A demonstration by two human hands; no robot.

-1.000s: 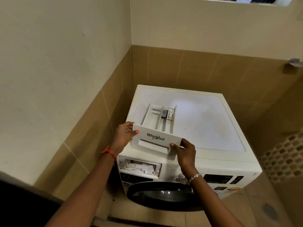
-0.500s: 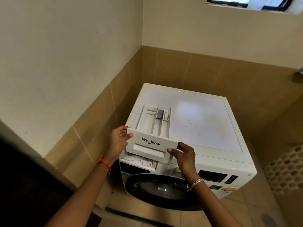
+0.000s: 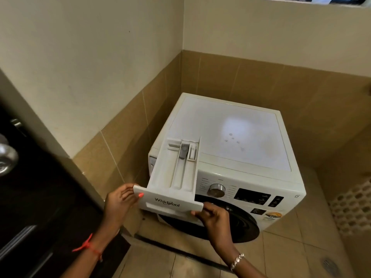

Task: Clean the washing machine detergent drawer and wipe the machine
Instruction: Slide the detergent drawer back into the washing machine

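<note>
Your left hand [image 3: 120, 205] and right hand [image 3: 214, 219] grip the drawer [image 3: 174, 177] by its front ends at lower centre, before the washing machine [image 3: 230, 137], whose smudged white top fills a corner of brown wall tiles [image 3: 261, 83].

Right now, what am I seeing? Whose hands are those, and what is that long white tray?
The camera sits on a person's head, looking down, so those are the person's own hands. The big white box is a washing machine in a tiled corner, with a round dark door and a silver dial. The long tray is its detergent drawer, where the soap goes. The left hand and right hand each hold one end of its front panel.
</note>
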